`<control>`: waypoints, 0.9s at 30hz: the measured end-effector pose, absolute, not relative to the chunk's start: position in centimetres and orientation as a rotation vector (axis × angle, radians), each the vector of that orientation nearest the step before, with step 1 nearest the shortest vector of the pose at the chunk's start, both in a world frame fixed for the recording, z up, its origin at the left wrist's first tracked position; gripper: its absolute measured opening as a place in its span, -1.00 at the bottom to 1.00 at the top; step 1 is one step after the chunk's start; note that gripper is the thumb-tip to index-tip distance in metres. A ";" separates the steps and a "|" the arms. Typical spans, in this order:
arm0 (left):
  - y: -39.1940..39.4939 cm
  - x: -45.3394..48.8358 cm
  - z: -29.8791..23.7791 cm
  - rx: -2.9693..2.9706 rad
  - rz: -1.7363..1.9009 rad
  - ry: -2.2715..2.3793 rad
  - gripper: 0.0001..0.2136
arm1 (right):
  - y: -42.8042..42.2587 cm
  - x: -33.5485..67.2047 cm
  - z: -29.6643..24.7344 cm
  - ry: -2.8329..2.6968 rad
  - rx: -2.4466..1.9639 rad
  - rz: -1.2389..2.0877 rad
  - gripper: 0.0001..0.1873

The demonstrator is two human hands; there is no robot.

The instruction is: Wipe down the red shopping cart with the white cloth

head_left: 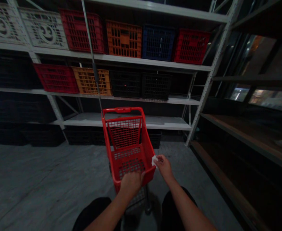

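A small red shopping cart (148,141) stands in front of me, its basket bare inside and its handle on the far side. My left hand (132,183) grips the near rim of the cart, fingers over the edge and hidden inside. Beside the near right corner, my right hand (163,164) pinches a crumpled white tissue (154,161). The tissue is against the outside of the cart's right rim. A thin pole (90,45) rises from the cart's far left corner.
White metal shelving (121,58) behind the cart bears red, orange, blue, black and white plastic crates, such as an orange crate (124,39). A darker wooden shelf (242,131) runs along my right. Grey concrete floor (47,179) lies around the cart.
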State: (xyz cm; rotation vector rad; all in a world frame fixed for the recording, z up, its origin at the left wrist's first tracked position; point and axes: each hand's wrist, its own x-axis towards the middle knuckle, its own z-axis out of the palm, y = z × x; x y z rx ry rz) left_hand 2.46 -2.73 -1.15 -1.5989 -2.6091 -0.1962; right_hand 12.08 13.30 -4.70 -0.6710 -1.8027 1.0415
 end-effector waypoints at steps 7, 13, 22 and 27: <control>-5.1 3.2 -0.5 -1.652 -0.165 -2.667 -0.50 | 17.4 7.3 -1.1 -1.947 -0.687 0.841 -0.81; -7.3 1.4 0.1 -1.672 -0.100 -2.682 -0.49 | 14.0 8.5 -0.5 -2.166 -0.446 0.805 -0.86; -9.3 0.0 0.4 -1.720 -0.068 -2.646 -0.50 | 8.9 14.0 -3.2 -2.503 0.055 0.287 -0.72; -10.1 -0.5 0.3 -1.720 -0.087 -2.609 -0.49 | 13.7 11.2 -1.4 -2.442 0.173 0.143 -0.59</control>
